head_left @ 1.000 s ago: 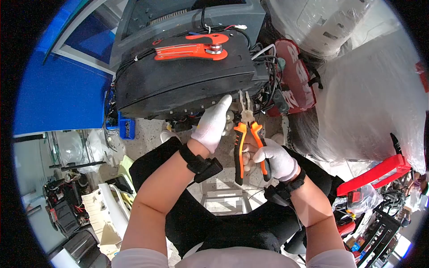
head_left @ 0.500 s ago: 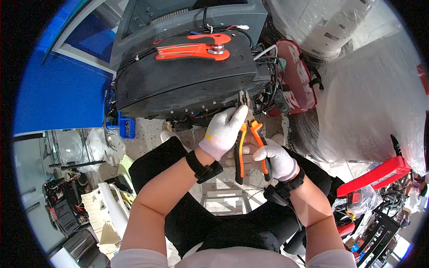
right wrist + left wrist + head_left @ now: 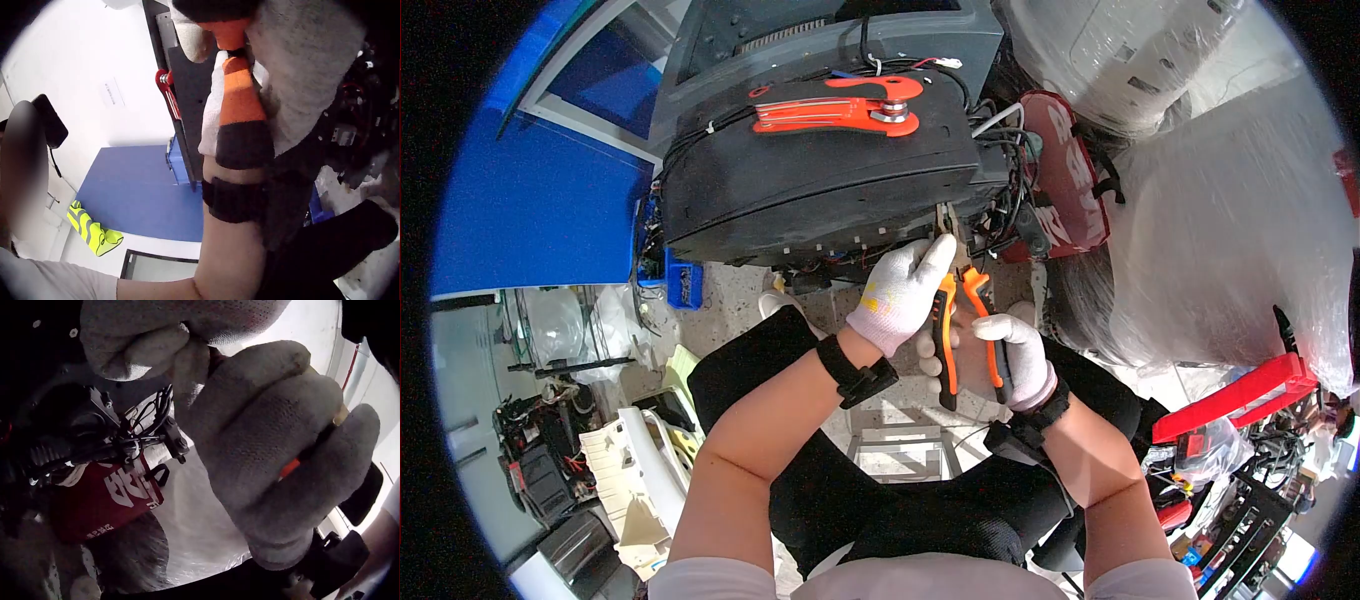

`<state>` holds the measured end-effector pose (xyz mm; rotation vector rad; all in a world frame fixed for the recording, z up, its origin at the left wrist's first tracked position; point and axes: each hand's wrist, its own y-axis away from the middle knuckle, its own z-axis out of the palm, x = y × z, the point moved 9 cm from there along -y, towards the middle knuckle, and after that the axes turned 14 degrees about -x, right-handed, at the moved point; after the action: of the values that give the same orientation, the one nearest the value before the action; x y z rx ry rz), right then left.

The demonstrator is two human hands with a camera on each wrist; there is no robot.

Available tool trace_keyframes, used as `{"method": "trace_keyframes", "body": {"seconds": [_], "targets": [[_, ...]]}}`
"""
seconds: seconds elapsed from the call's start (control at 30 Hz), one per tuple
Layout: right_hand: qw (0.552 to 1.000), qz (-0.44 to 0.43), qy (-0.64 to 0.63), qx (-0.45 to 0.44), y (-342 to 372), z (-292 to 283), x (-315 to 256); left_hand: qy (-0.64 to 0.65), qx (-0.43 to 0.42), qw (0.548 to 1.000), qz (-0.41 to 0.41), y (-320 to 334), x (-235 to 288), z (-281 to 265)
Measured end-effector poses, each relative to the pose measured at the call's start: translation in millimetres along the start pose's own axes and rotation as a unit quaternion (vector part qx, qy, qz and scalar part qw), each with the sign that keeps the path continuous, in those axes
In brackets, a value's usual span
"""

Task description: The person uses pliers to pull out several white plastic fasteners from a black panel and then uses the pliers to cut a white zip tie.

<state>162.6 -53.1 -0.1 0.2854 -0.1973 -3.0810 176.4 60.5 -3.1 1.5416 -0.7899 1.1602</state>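
Note:
Combination pliers (image 3: 947,345) with orange and black handles point away from me, their handles spread and tip near the front of a black housing (image 3: 820,190). My gloved right hand (image 3: 1025,365) holds them, thumb over the right handle and fingers reaching behind toward the left one. My gloved left hand (image 3: 900,295) grips the pliers' head, its thumb lying along the metal and its other fingers partly hidden behind. In the left wrist view, the right hand's curled fingers (image 3: 281,425) cover most of the pliers. An orange handle (image 3: 242,94) shows close up in the right wrist view.
A red folding hex key set (image 3: 830,115) lies on top of the housing. Loose black cables (image 3: 1005,180) and a red bag (image 3: 1065,180) are at its right. Plastic-wrapped items (image 3: 1230,220) stand farther right. A small blue bin (image 3: 684,285) sits on the floor at left.
My left hand has moved right, from beside the pliers onto their head. My right hand has shifted its hold slightly, its fingers now showing beyond the left handle.

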Motion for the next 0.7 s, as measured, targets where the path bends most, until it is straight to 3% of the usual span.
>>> {"method": "trace_keyframes", "body": {"seconds": [0.07,0.13,0.2,0.27,0.3,0.33,0.4,0.43,0.47,0.53,0.57,0.6,0.7], "targets": [[1.0,-0.005,-0.001,-0.013,0,3,-1,-0.042,0.001,0.999,-0.003,-1,0,-3],[0.985,0.043,0.144,0.081,8,-11,-5,-0.085,0.003,0.996,-0.005,-1,2,-4],[0.974,0.048,0.201,0.097,9,-13,-9,-0.087,0.024,0.996,0.02,0,5,-6],[0.868,0.049,0.436,0.231,22,-14,-31,-0.08,0.021,0.996,0.019,0,4,-6],[0.815,0.074,0.515,0.254,21,-5,-36,-0.073,0.019,0.997,0.017,0,3,-7],[0.816,0.074,0.515,0.254,18,-2,-35,-0.073,0.018,0.997,0.017,0,2,-7],[0.612,0.078,0.713,0.334,21,11,-55,-0.025,0.015,0.999,-0.023,-2,-13,-8],[0.542,0.035,0.771,0.333,21,20,-59,-0.024,0.014,0.999,-0.022,-4,-17,-9],[0.54,0.034,0.771,0.335,21,22,-59,0.037,0.01,0.997,-0.063,-5,-29,-10],[0.37,0.066,0.845,0.381,24,35,-66,0.098,0.007,0.99,-0.102,-4,-39,-8],[0.334,0.079,0.857,0.384,24,39,-68,0.203,0.004,0.975,-0.092,-3,-36,-4],[0.334,0.079,0.857,0.385,24,43,-69,0.305,0.0,0.949,-0.081,-2,-35,1],[0.292,0.12,0.857,0.407,28,48,-73,0.408,-0.01,0.909,-0.086,-6,-39,4]]}}
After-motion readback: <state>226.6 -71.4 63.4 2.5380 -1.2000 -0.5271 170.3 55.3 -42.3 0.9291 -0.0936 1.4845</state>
